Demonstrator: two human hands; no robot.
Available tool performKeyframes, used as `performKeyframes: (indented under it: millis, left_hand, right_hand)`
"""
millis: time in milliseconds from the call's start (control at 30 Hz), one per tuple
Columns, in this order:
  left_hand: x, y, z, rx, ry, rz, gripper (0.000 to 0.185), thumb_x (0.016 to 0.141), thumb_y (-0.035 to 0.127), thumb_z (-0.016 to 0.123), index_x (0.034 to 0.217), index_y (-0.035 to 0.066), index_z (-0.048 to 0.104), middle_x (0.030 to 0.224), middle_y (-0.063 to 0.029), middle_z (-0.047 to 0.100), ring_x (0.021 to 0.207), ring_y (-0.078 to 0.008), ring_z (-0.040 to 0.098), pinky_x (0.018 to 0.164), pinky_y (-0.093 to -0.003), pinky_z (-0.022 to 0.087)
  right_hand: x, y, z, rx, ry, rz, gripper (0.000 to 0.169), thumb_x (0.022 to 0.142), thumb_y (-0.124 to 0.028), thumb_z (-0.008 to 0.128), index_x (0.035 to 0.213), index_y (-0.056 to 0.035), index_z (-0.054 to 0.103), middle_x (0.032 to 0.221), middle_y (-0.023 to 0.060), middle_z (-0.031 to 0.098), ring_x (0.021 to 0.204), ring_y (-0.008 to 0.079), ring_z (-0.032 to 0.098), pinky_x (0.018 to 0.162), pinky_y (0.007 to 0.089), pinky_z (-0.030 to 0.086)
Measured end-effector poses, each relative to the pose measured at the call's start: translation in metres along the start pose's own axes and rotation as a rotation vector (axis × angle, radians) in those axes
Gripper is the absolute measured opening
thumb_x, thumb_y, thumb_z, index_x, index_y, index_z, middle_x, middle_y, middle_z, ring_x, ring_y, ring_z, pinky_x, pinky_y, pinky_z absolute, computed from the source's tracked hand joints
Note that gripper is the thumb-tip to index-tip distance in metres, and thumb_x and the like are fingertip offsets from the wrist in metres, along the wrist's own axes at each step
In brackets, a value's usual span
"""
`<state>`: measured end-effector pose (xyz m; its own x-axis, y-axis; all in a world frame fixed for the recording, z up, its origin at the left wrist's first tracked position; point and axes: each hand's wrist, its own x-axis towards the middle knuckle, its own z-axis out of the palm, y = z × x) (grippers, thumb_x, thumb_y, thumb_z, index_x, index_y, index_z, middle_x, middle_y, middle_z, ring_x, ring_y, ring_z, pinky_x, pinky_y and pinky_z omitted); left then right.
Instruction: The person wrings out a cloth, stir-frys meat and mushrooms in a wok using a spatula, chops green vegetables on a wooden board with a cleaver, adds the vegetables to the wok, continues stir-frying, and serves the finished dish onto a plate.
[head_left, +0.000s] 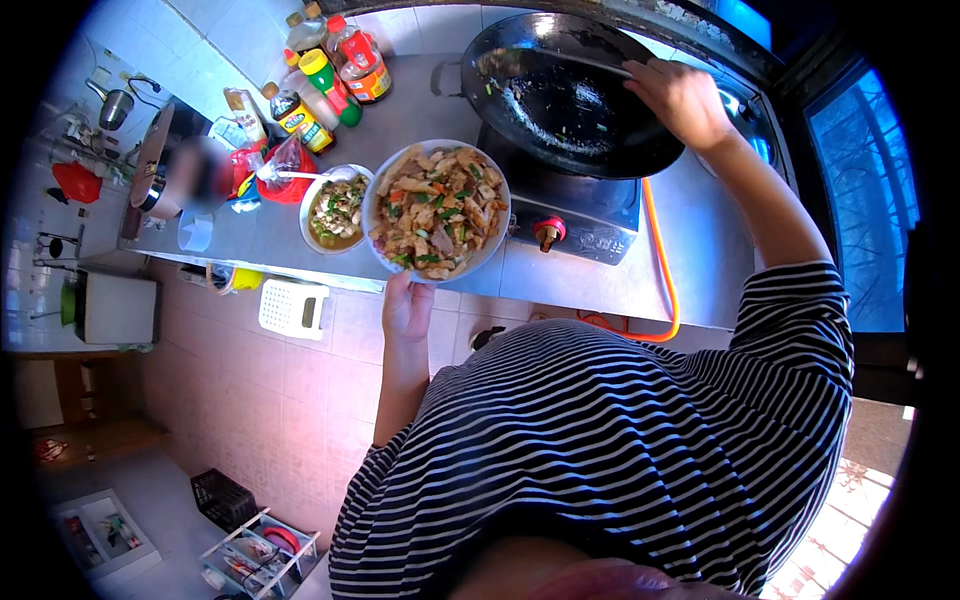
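Note:
My left hand (408, 307) grips the near rim of a white bowl (367, 217), holding it up in front of the counter. Stir-fried meat slices with green onion and bits of carrot (442, 210) fill that bowl. My right hand (684, 101) has hold of the right edge of a black wok (562, 101), which looks tilted over a gas stove (574, 217). Oil and a few food scraps coat the wok's inside. Just left of the held bowl, a second bowl (306, 217) stands on the counter with chopped food, broth and a white spoon (300, 175).
Several sauce bottles (322, 82) stand by the tiled wall. A red plastic bag (289, 187) and a clear plastic cup (196, 231) are farther left on the counter (472, 282). An orange gas hose (660, 262) loops over the front edge. A white plastic stool (281, 307) is on the floor.

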<state>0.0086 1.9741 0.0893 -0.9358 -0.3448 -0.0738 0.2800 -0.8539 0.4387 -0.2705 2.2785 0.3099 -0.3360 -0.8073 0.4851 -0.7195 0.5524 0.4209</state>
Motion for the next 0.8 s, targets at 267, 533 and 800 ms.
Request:
performKeyframes:
  millis: [267, 533, 800]
  left_hand:
    - [0.017, -0.017, -0.014, 0.068, -0.012, -0.091, 0.047, 0.084, 0.006, 0.054, 0.127, -0.004, 0.039, 0.128, -0.0153, 0.049, 0.114, -0.0249, 0.052, 0.096, -0.0382, 0.045]
    - [0.03, -0.028, -0.004, 0.011, -0.059, -0.122, 0.042, 0.084, 0.004, 0.056, 0.123, -0.005, 0.043, 0.124, -0.0152, 0.052, 0.111, -0.0245, 0.054, 0.096, -0.0378, 0.045]
    - [0.044, -0.037, -0.009, 0.015, -0.073, -0.166, 0.037, 0.082, 0.003, 0.058, 0.117, -0.003, 0.049, 0.12, -0.014, 0.055, 0.108, -0.023, 0.056, 0.095, -0.0384, 0.045]
  right_hand:
    - [0.013, -0.013, -0.02, -0.096, -0.134, 0.152, 0.017, 0.089, -0.024, 0.053, 0.084, -0.0083, 0.059, 0.074, 0.0106, 0.063, 0.067, 0.0286, 0.063, 0.057, 0.0368, 0.049]
    - [0.044, -0.041, -0.023, -0.146, -0.263, 0.102, 0.017, 0.086, -0.023, 0.058, 0.08, -0.0074, 0.061, 0.074, 0.0102, 0.063, 0.071, 0.0275, 0.063, 0.064, 0.0352, 0.051]
    - [0.058, -0.06, -0.103, 0.007, -0.437, 0.154, 0.017, 0.085, -0.02, 0.061, 0.094, -0.0081, 0.069, 0.082, 0.0134, 0.066, 0.07, 0.0237, 0.064, 0.068, 0.0315, 0.051]
